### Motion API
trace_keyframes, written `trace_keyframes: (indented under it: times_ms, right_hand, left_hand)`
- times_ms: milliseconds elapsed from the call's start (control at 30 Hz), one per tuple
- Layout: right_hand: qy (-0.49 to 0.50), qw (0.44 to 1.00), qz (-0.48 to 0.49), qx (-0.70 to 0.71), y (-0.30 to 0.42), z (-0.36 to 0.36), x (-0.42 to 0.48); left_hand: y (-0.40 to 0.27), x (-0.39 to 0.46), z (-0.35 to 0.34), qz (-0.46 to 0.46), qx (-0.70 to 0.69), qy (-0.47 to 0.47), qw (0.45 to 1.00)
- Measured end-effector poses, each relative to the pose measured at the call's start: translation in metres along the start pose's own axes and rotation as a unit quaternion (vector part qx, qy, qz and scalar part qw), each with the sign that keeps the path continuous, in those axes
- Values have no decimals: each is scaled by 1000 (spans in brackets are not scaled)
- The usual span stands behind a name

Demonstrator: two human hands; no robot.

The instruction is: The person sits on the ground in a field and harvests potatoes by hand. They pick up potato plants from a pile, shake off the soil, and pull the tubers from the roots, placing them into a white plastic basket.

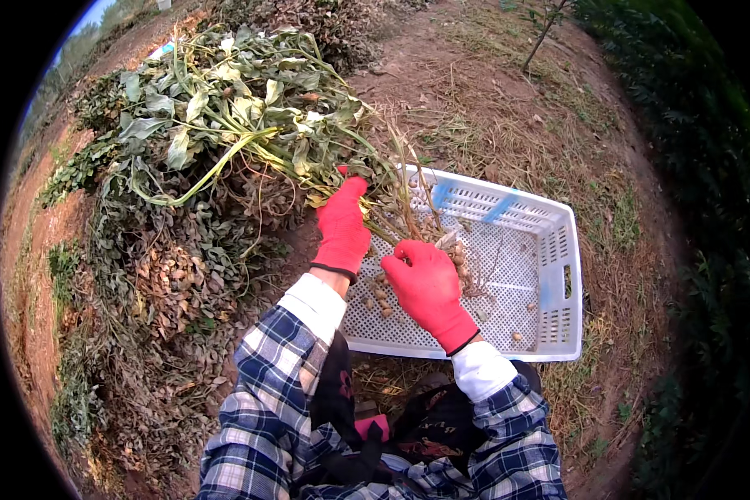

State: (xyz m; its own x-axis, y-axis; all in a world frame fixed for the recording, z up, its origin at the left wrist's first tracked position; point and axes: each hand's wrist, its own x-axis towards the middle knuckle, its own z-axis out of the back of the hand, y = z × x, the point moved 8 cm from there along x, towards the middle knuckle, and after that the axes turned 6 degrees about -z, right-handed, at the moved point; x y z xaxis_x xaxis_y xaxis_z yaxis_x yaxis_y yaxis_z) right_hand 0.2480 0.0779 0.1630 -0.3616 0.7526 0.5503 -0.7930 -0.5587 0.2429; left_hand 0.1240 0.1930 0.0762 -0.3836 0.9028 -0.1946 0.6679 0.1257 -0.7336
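My left hand (345,225), in a red work glove, grips the stems of a leafy peanut plant (244,119) whose wilting foliage spreads up and to the left. Over the white plastic crate (559,215), my right hand (428,281), gloved in the same red, has its fingers curled at the root end of the plant. A cluster of peanut pods (461,257) hangs partly behind those fingers. Loose peanuts (383,301) lie on the crate's perforated floor, between and beyond my hands. What exactly the right fingers pinch is hidden.
Heaps of dried peanut plants (169,275) cover the ground on my left. Dry grass and bare soil (506,125) surround the crate's far side. A thin sapling (542,37) stands at the upper right, and dense green foliage (706,125) lines the right edge.
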Motion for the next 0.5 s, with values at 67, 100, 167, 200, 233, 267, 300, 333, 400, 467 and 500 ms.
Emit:
trace_keyframes:
  times_ms: [67,100,167,200,233,267,300,333,400,467,500]
  right_hand:
    - [-2,996,-28,84,-2,1,0]
    - [28,988,-76,133,-5,-1,-4]
    - [48,960,-164,224,-18,-5,-11]
    - [37,942,-202,265,-27,-6,-13]
    - [26,921,-240,304,-35,-5,-15]
    - [5,911,-233,340,-38,1,-15]
    - [35,871,-281,402,-49,5,-17]
    - [65,823,-325,461,-59,20,-21]
    - [97,783,-382,481,-83,51,-34]
    - [100,855,-387,332,-120,73,-57]
    - [96,899,-370,216,-145,67,-79]
  left_hand:
    - [-6,-1,-2,-12,-3,7,1000]
    - [-11,-4,-7,-24,-13,22,999]
    - [-9,-5,-9,-26,-15,37,999]
    - [-6,-4,-9,-17,-9,38,999]
    - [-3,-3,-9,-8,-3,39,999]
    - [-2,-2,-9,-10,-3,51,999]
    - [-4,-1,-12,-12,-3,64,998]
    - [-9,-1,-15,-15,-4,77,997]
    - [-20,-4,-21,11,-41,86,995]
    - [-26,3,-19,16,-65,93,993]
    - [-32,10,-16,5,-69,95,993]
